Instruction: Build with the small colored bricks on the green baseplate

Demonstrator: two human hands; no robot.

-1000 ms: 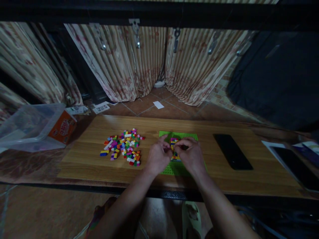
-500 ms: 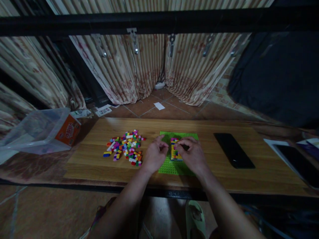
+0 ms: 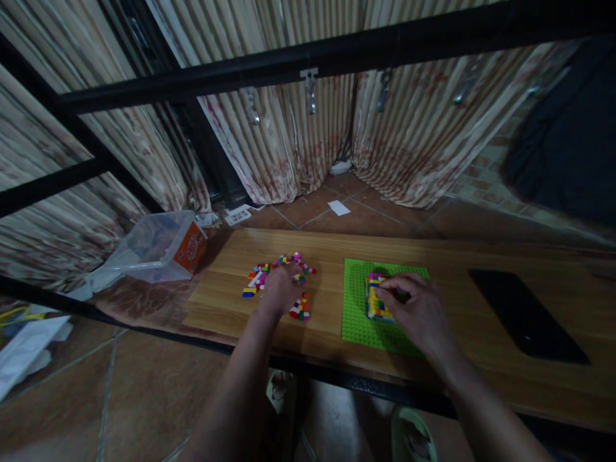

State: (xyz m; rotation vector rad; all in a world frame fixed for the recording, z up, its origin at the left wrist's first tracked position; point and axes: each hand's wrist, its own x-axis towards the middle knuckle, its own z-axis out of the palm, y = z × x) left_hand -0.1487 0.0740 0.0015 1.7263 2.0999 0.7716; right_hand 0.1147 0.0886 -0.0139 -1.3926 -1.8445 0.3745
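Observation:
My left hand [image 3: 280, 285] is over a loose heap of small coloured building bricks [image 3: 260, 277], its fingers reaching out and covering part of the heap. They look apart, with no brick visible in them, though blur softens the fingertips. On a green studded baseplate [image 3: 355, 308] stands a low rectangular block of joined bricks [image 3: 373, 298], mostly yellow with pink and blue. My right hand [image 3: 416, 305] covers its right side, thumb and forefinger pinched at its top. Whatever lies between those fingertips is too small to make out.
A black phone-like slab [image 3: 527, 314] lies on the wooden table [image 3: 322, 340], right of the baseplate. Beyond the left end is a clear plastic box [image 3: 154, 247] with an orange label. A black rail [image 3: 356, 58] crosses in front of curtains.
My left hand has moved left from beside the brick block to the loose bricks. My right hand stays at the block. The view has turned left and tilted.

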